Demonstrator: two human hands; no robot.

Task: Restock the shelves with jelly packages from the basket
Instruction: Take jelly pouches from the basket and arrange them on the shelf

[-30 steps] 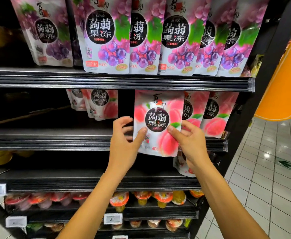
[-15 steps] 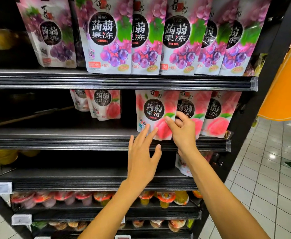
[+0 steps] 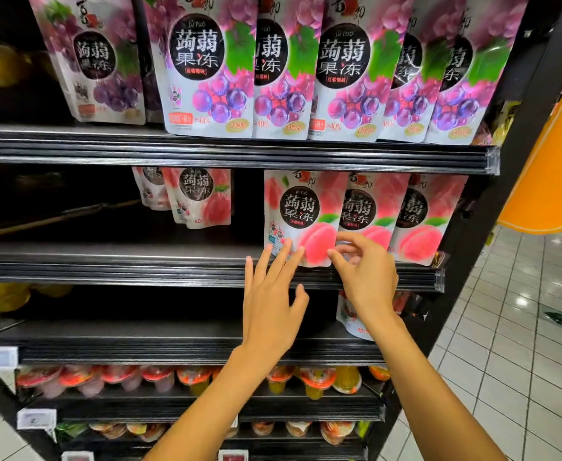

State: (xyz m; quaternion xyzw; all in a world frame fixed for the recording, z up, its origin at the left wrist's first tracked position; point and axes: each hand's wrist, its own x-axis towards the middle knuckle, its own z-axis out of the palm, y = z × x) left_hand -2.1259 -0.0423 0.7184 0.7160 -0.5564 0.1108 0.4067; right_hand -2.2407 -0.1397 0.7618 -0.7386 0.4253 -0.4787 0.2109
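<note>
On the middle shelf (image 3: 106, 264) the peach pouch (image 3: 301, 211) stands placed; left hand (image 3: 273, 304) spread, touching it; right hand (image 3: 366, 274) curled, pinch unclear; space leftward unfilled.

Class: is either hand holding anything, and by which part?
The left hand holds nothing; its straight fingers touch the peach pouch low on its front. The right hand curls at the pouch's lower right edge; a pinch cannot be told.

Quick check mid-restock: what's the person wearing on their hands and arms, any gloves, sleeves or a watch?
Nothing visible. The left hand and right hand are bare, with no gloves or rings. Both forearms are bare as far as the frame shows, with no sleeve cuff, watch or bracelet in view.
</note>
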